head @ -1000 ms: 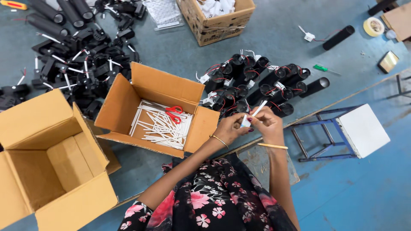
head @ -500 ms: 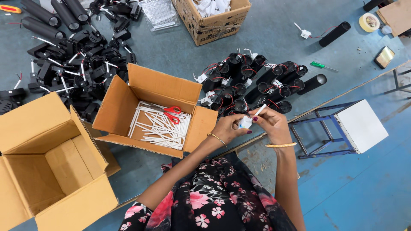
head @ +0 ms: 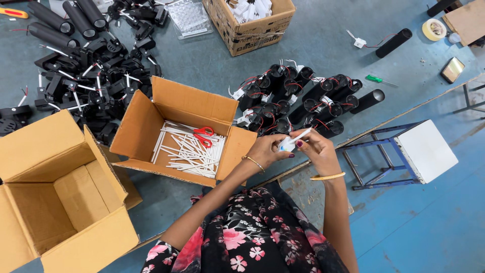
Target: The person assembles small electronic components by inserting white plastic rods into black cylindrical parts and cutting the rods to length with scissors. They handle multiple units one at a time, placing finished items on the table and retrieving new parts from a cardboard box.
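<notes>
- A thin white tube (head: 299,137) is pinched between both hands at the near table (head: 323,45) edge; since a second ago it is tilted up to the right and a small white piece at its lower end is pressed on by the left hand (head: 267,150).
- The left hand's grip is closed on that lower end; the right hand (head: 317,149) has its fingertips closed on the tube's middle. Both hands are held almost where they were, so the work is judged to be a fitting step in progress.
- Just beyond the grip a cluster of black cylinders (head: 298,98) with red and white wires stands upright, very near the tube's tip.
- Left of the grip an open carton (head: 172,103) holds many more white tubes (head: 189,149) and red scissors (head: 204,135).
- Further left a large empty box (head: 55,202) stands open, and beyond it lies a heap of black parts (head: 91,76).
- Far beyond the grip a box of white pieces (head: 250,20) is seen; to the right lie a green screwdriver (head: 376,79), a tape roll (head: 433,29) and a lone black cylinder (head: 394,42).
- Right of the grip, off the table, a white-topped stool (head: 424,150) stands on the blue floor (head: 429,227).
- Nothing lies between the hands and the carton; only the cylinders crowd the tube's tip.
</notes>
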`<state>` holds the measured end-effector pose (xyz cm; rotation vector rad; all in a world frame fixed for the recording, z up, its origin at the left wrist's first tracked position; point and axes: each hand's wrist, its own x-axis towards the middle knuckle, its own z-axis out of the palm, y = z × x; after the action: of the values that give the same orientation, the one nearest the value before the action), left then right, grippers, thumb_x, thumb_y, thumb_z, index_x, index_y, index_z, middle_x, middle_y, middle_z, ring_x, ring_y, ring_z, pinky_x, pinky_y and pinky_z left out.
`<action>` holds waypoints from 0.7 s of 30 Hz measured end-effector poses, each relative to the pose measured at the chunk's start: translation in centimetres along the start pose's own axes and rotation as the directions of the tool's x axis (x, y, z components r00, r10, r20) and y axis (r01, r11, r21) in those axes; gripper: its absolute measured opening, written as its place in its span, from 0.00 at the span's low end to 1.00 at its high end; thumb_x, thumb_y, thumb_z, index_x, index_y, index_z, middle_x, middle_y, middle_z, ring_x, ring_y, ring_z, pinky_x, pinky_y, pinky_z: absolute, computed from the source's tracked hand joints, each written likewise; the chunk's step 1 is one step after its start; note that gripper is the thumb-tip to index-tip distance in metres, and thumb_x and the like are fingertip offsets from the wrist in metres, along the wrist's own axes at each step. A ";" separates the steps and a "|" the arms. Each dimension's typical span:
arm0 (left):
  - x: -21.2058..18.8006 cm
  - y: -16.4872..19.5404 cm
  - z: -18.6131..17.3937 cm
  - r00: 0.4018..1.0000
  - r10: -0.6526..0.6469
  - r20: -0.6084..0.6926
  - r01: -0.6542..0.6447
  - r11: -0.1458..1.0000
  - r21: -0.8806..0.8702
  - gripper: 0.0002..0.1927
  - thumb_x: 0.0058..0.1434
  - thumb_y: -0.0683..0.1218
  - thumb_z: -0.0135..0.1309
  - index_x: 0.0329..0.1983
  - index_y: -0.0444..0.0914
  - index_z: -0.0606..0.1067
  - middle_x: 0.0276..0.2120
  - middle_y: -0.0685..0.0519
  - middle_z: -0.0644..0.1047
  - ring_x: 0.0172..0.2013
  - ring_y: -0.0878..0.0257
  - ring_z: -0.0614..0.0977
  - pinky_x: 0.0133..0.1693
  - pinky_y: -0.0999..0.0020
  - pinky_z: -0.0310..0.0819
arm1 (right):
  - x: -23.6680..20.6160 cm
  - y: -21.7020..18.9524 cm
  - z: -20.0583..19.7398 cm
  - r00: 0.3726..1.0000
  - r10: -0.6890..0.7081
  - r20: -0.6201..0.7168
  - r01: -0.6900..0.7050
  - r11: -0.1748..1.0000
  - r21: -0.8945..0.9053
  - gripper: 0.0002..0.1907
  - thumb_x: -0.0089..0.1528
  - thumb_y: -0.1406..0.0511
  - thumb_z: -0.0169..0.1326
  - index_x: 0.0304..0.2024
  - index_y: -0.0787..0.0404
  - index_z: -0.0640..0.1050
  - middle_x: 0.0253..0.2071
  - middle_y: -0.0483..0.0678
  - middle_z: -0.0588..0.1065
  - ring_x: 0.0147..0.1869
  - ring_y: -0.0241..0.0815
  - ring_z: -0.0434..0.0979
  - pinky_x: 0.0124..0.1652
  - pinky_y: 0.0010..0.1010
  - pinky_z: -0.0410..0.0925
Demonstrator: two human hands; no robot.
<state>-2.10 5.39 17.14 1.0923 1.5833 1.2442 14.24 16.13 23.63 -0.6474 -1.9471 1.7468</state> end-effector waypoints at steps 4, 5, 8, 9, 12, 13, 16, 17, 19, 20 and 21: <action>-0.2 0.1 0.1 1.000 0.007 0.009 -0.007 1.000 0.022 0.28 0.48 0.49 0.71 0.54 0.41 0.80 0.26 0.55 0.77 0.24 0.70 0.72 0.30 0.72 0.70 | 0.1 1.2 -0.2 0.998 0.041 -0.048 -0.040 0.999 0.016 0.09 0.64 0.70 0.58 0.46 0.68 0.80 0.43 0.45 0.79 0.47 0.35 0.78 0.48 0.27 0.72; -0.2 0.2 0.2 1.000 -0.008 0.004 0.008 1.000 0.029 0.29 0.48 0.49 0.71 0.54 0.41 0.80 0.25 0.55 0.78 0.24 0.70 0.72 0.29 0.72 0.70 | 0.2 1.7 -0.3 0.997 0.044 -0.058 -0.042 0.999 0.030 0.08 0.63 0.70 0.58 0.44 0.68 0.80 0.42 0.46 0.79 0.45 0.35 0.78 0.47 0.27 0.72; -0.5 0.2 0.6 0.999 0.041 -0.010 -0.041 0.999 -0.001 0.29 0.48 0.48 0.71 0.55 0.41 0.80 0.27 0.56 0.78 0.25 0.70 0.72 0.30 0.72 0.71 | 0.2 3.2 -0.4 0.997 -0.008 -0.075 0.013 0.998 0.064 0.05 0.66 0.72 0.60 0.40 0.69 0.78 0.39 0.46 0.77 0.43 0.33 0.77 0.45 0.25 0.71; -0.6 0.2 0.7 0.999 0.034 -0.002 -0.034 0.999 -0.013 0.28 0.49 0.48 0.71 0.55 0.41 0.79 0.27 0.56 0.78 0.25 0.70 0.72 0.30 0.72 0.70 | 0.1 3.4 -0.4 0.996 -0.035 -0.077 0.041 0.997 0.073 0.06 0.67 0.72 0.61 0.39 0.69 0.77 0.38 0.45 0.76 0.43 0.33 0.76 0.45 0.24 0.70; -0.5 0.0 0.7 1.000 0.016 0.019 -0.015 1.000 -0.025 0.28 0.49 0.48 0.71 0.55 0.41 0.79 0.27 0.57 0.78 0.24 0.70 0.72 0.30 0.72 0.70 | 0.1 3.1 0.1 0.997 -0.032 -0.067 0.038 0.995 0.088 0.08 0.67 0.71 0.62 0.41 0.68 0.75 0.39 0.44 0.75 0.43 0.31 0.74 0.43 0.24 0.69; -0.5 -0.1 0.6 1.000 0.009 0.025 -0.008 1.000 -0.017 0.28 0.49 0.48 0.71 0.55 0.41 0.79 0.27 0.57 0.78 0.24 0.70 0.72 0.29 0.72 0.70 | 0.0 2.7 0.4 0.997 -0.010 -0.075 0.016 0.997 0.073 0.08 0.66 0.69 0.61 0.43 0.67 0.76 0.39 0.44 0.75 0.43 0.31 0.74 0.44 0.24 0.69; -0.4 -0.4 0.4 1.000 0.003 0.031 -0.003 1.000 0.017 0.28 0.49 0.50 0.72 0.54 0.40 0.80 0.26 0.55 0.77 0.24 0.69 0.70 0.29 0.72 0.68 | -0.5 0.6 0.7 0.995 0.024 -0.100 -0.021 0.999 0.033 0.13 0.66 0.65 0.58 0.49 0.66 0.77 0.42 0.45 0.77 0.43 0.31 0.74 0.45 0.24 0.70; -0.4 -0.5 0.3 1.000 0.003 0.031 -0.004 1.000 0.028 0.28 0.49 0.50 0.72 0.53 0.40 0.80 0.26 0.55 0.76 0.25 0.69 0.69 0.29 0.71 0.67 | -0.6 -0.1 0.6 0.994 0.016 -0.108 -0.014 1.000 0.023 0.14 0.66 0.64 0.56 0.51 0.66 0.78 0.42 0.45 0.77 0.42 0.32 0.74 0.45 0.24 0.70; -0.3 -0.6 0.4 0.999 0.017 0.033 -0.017 1.000 0.019 0.28 0.48 0.51 0.72 0.52 0.41 0.80 0.26 0.56 0.77 0.25 0.69 0.70 0.30 0.72 0.68 | -0.5 -1.1 0.6 0.993 -0.007 -0.114 0.010 1.000 0.029 0.16 0.67 0.64 0.55 0.54 0.66 0.78 0.44 0.46 0.78 0.42 0.33 0.75 0.46 0.25 0.71; -0.3 -0.7 0.4 0.999 0.024 0.035 -0.024 1.000 0.015 0.27 0.48 0.51 0.72 0.52 0.41 0.80 0.27 0.57 0.77 0.25 0.70 0.70 0.30 0.72 0.69 | -0.4 -1.5 0.5 0.993 -0.022 -0.113 0.028 0.999 0.045 0.16 0.68 0.64 0.55 0.54 0.67 0.78 0.45 0.47 0.78 0.43 0.34 0.75 0.46 0.26 0.71; -0.3 -0.7 0.5 0.999 0.014 0.041 -0.014 1.000 0.017 0.27 0.48 0.51 0.72 0.52 0.41 0.80 0.27 0.57 0.77 0.25 0.70 0.70 0.31 0.72 0.69 | -0.3 -1.7 0.4 0.993 -0.039 -0.112 0.046 0.997 0.061 0.16 0.68 0.64 0.55 0.54 0.68 0.78 0.45 0.49 0.78 0.43 0.35 0.76 0.47 0.26 0.71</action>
<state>-1.65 5.17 16.36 1.1342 1.5607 1.2126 14.16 15.48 25.31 -0.6616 -1.8110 1.7030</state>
